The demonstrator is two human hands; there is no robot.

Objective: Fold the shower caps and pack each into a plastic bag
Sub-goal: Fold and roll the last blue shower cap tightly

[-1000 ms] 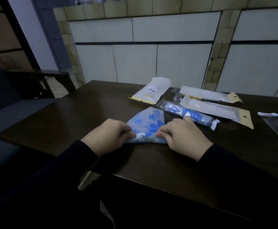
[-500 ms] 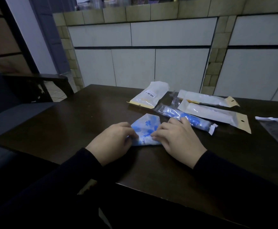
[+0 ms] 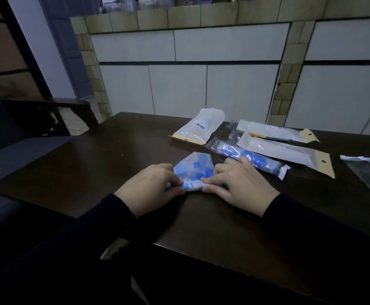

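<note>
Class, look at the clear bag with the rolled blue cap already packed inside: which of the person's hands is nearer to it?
Right. The right hand lies just in front of the packed bag, fingertips near it; the left hand sits further left, across the flowered shower cap.

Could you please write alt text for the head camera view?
Both hands, left hand and right hand, pinch a blue-flowered shower cap on a dark table; four plastic bags lie beyond, one already holding a blue cap.

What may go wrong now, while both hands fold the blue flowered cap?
1. The shower cap looks thin and slippery; it may spring open if the left hand or right hand eases its pinch.
2. The right hand lies close to the packed bag and may push it.
</note>
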